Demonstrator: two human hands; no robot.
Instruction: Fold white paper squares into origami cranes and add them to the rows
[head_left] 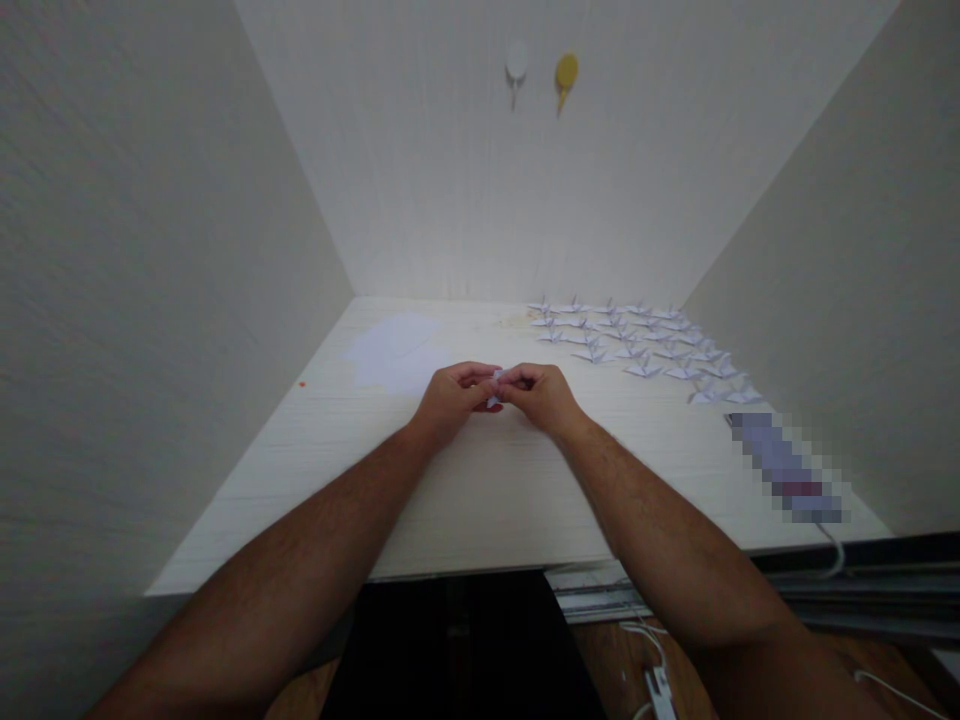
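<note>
Both hands meet over the middle of the pale table (480, 500). My left hand (452, 397) and my right hand (541, 393) pinch a small piece of folded white paper (498, 382) between their fingertips, just above the tabletop. The fingers of both hands are curled closed around the paper, which they mostly hide. A loose stack of white paper sheets (397, 352) lies just beyond my left hand.
Several folded white paper cranes (637, 345) stand in rows at the back right of the table. A blurred flat object (784, 468) lies at the right edge with a cable. Walls enclose the table on three sides. Two hooks (540, 70) hang on the back wall.
</note>
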